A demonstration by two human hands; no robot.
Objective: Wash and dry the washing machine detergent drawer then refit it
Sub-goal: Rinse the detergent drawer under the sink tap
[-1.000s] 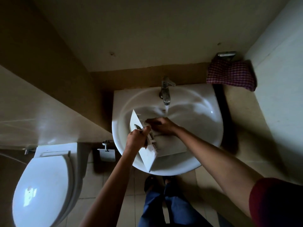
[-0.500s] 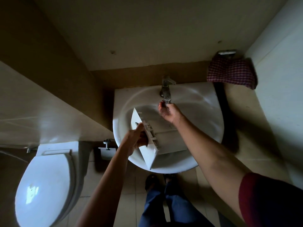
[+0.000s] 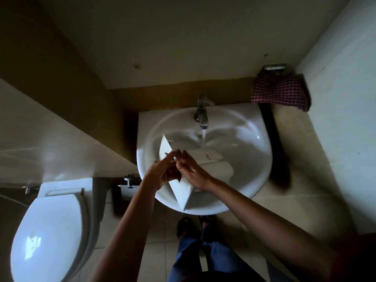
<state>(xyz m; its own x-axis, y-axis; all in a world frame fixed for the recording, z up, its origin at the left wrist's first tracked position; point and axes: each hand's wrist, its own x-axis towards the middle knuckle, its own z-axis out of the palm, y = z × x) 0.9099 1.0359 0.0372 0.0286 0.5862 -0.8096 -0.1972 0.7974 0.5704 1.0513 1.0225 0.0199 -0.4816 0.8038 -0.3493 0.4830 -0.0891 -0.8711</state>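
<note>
Rinsing detergent drawer (image 3: 211, 166) in sink (image 3: 262, 159), far end under tap (image 3: 201, 111). Bracing its front with left hand (image 3: 160, 173), wiping with right hand (image 3: 192, 169), fingers straight, no grip

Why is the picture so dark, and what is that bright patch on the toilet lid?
In the head view the room is dim, so only the white sink and drawer stand out; the patch on the toilet lid is glare, reflected light; and the wide lens bends the walls.

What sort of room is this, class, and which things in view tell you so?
A small bathroom: a white washbasin with a running tap, and a toilet beside it.
</note>
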